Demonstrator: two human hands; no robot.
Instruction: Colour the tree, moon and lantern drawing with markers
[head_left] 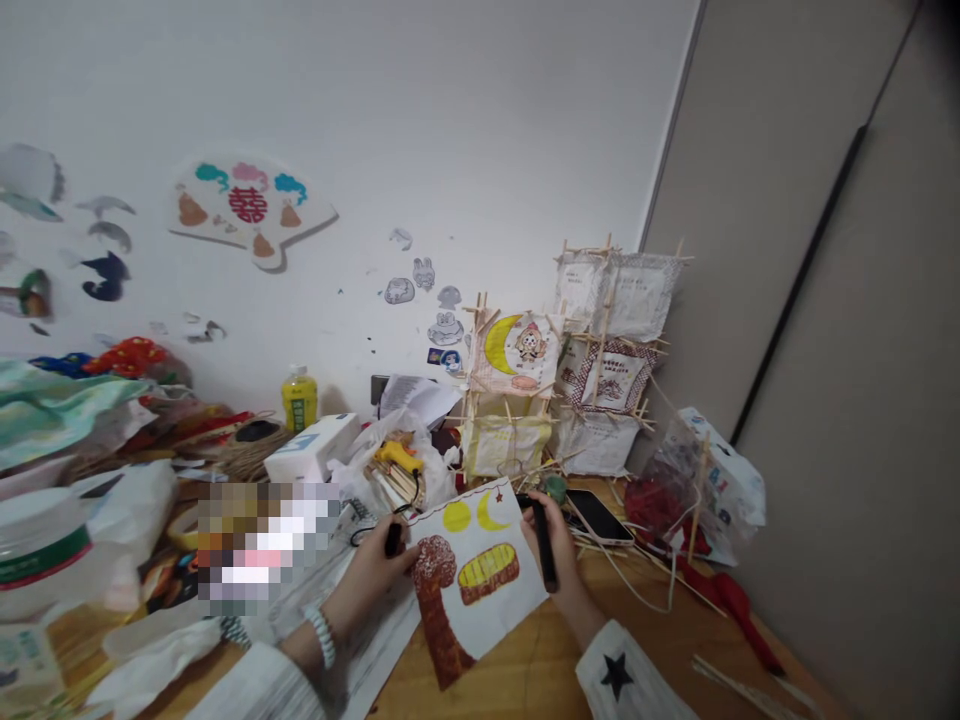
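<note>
Both of my hands hold up a sheet of paper with a drawing [487, 625] above the wooden table. It shows a brown tree, a yellow circle, a crescent, a small red star and a striped yellow-brown shape. My left hand [375, 565] pinches the sheet's left edge, with a short black piece, perhaps a marker cap [393, 538], also in its fingers. At the right edge, my right hand [562, 555] is closed on a thick black marker [546, 550] and the paper. Under the drawing lies another white sheet [386, 640].
Behind stand paper-covered stick frames [514, 445]. A phone [598, 515] and white cable [667, 590] lie to the right. A bag with a yellow glue gun [401, 455], a tissue box [311, 450], a yellow bottle [299, 400] and a large jar [41, 550] crowd the left.
</note>
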